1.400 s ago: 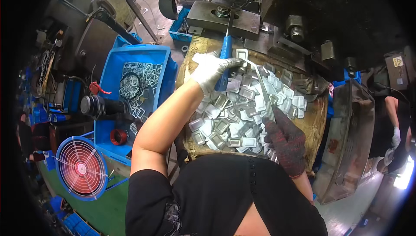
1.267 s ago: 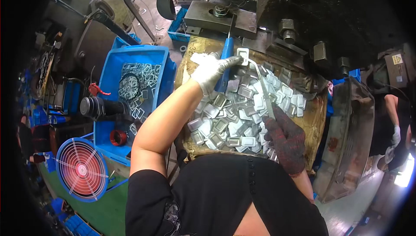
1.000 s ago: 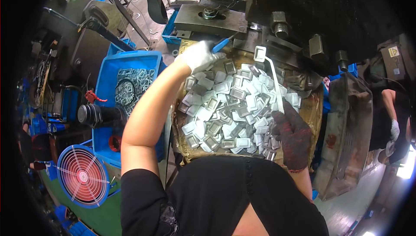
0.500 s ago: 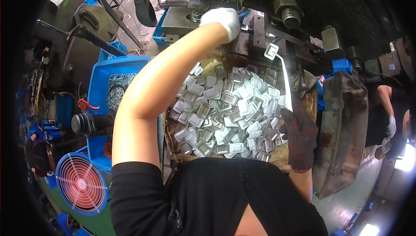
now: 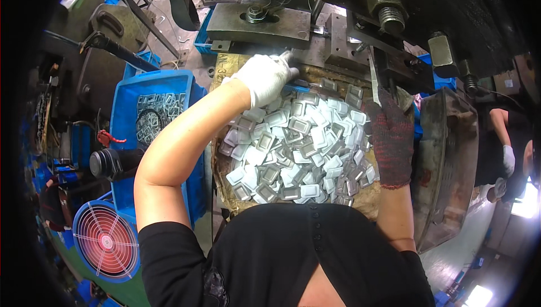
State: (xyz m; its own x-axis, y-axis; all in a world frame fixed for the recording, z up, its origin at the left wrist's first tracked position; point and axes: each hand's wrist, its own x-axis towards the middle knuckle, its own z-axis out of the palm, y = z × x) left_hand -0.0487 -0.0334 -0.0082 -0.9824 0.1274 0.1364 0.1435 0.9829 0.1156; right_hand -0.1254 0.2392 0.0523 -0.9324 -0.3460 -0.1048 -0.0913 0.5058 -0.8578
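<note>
small silver metal blanks (image 5: 298, 149) lie heaped on the cardboard-lined tray (image 5: 225, 194) before me, under the dark press (image 5: 315, 31). my left hand (image 5: 265, 76), white-gloved, reaches its fingertips to the press bed, seemingly holding nothing. my right hand (image 5: 391, 138), dark-gloved, grips a thin metal rod (image 5: 373, 76); a blue bin (image 5: 135, 104) sits left.

Blue bin (image 5: 127, 110) at left w/ small metal frames (image 5: 160, 112) and a wire ring inside; just below it a black cylinder, prob. a motor (image 5: 112, 162); red-grilled fan in blue housing (image 5: 106, 240) at lower left; red clip (image 5: 107, 138) by bin edge; dark scoop-like blade (image 5: 185, 7) up top; another person's gloved hand (image 5: 508, 159) far right
</note>
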